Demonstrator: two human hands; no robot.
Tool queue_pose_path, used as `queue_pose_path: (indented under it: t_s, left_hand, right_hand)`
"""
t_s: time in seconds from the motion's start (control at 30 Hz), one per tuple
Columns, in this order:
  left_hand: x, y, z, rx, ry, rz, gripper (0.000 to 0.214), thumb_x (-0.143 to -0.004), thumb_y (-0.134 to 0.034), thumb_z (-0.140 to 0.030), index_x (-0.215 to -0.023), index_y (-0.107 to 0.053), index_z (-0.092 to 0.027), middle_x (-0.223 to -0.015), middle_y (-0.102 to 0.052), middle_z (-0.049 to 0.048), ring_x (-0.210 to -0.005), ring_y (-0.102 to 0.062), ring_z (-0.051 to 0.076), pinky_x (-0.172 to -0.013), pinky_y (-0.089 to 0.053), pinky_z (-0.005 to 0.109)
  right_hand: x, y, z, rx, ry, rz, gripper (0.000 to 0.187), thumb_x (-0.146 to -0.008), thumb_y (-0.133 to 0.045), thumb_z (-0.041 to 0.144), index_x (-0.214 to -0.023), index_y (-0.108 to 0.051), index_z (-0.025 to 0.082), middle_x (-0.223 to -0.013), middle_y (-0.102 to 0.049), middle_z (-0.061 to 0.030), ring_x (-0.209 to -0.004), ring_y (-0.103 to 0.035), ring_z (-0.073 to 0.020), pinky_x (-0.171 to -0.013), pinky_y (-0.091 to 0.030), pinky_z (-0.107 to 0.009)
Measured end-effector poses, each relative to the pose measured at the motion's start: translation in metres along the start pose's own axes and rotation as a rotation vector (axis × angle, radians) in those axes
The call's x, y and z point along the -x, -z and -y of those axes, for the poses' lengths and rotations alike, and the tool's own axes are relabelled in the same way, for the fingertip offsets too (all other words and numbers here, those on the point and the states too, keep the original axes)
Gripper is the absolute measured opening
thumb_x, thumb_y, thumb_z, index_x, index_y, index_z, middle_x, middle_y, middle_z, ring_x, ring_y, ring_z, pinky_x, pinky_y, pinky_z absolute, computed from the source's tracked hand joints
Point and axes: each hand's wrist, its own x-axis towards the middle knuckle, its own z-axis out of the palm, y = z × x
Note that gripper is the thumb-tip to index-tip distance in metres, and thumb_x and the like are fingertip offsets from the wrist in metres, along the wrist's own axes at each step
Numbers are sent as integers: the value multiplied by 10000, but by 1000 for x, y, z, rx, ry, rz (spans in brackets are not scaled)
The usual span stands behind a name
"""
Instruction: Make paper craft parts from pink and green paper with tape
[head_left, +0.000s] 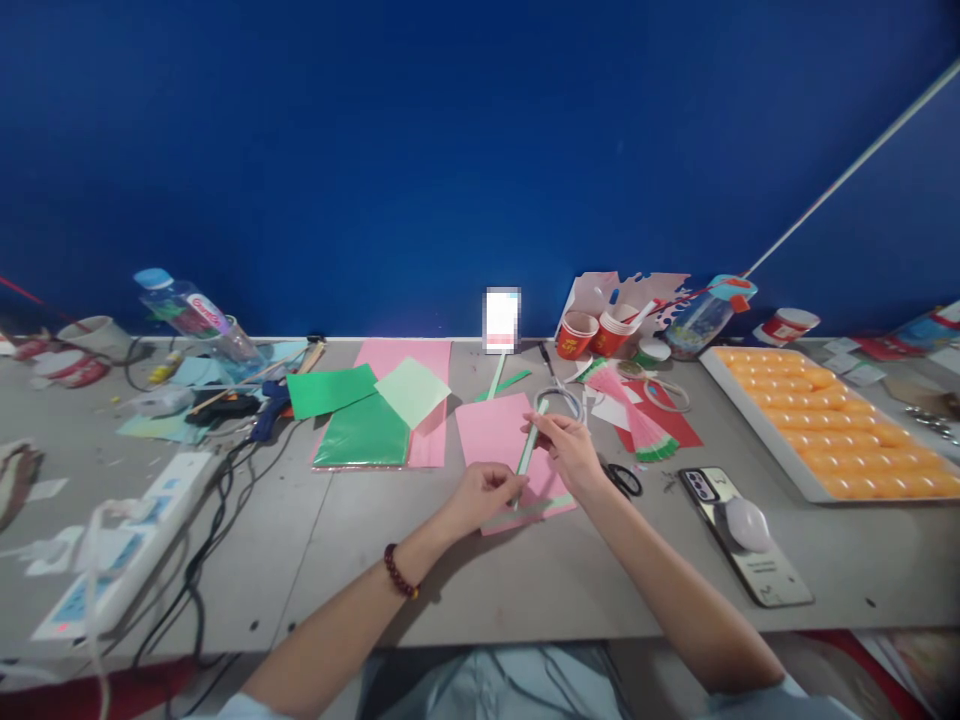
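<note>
A narrow pale green paper strip (528,450) slants between my two hands. My left hand (486,492), with a beaded bracelet at the wrist, pinches its lower end. Near the upper end my right hand (570,452) grips it between thumb and fingers. Beneath both hands lies a pink paper sheet (491,428), with a pale green band along its lower right edge. Black-handled scissors (625,481) rest beside my right hand, their blades hidden. A pink and green pleated paper piece (637,412) lies to the right, on red paper (679,415).
Green sheets (360,430) and pale green paper (414,392) lie left of my hands. A blue glue gun (271,408), cables and a power strip (139,545) are further left. Red paper cups (576,335) stand behind. A phone (750,560) and a tray of orange balls (825,425) sit right.
</note>
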Motion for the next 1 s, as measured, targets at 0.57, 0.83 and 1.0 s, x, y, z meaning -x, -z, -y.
queue_pose_path:
  t_s: [0.57,0.83,1.0]
  left_hand:
    - [-5,5,6,286,110,-20,348,-612,-768,-341,-859,-718,-102,-528,-540,-29,-520,-470,85,-573,-420,242]
    - [-6,3,8,369,144,-101,482,-485,-843,-367,-854,-675,-106,-488,-513,-59,-480,-521,101,-555,-474,269]
    - [-5,2,7,370,138,-73,506,-477,-840,-404,-844,-663,-105,-476,-540,-49,-458,-522,103,-543,-474,272]
  right_hand:
    - [-10,10,-5,-42,22,-59,237,-593,-788,385,-688,-732,176,-676,-685,-37,-614,-570,-112,-562,-441,-237]
    - [-11,11,-7,-71,50,-82,232,-600,-776,384,-697,-736,178,-683,-685,-32,-619,-564,-113,-562,-428,-241]
    - [-13,12,-3,-63,73,-122,261,-572,-785,391,-717,-736,180,-673,-682,-31,-616,-570,-128,-569,-432,-261]
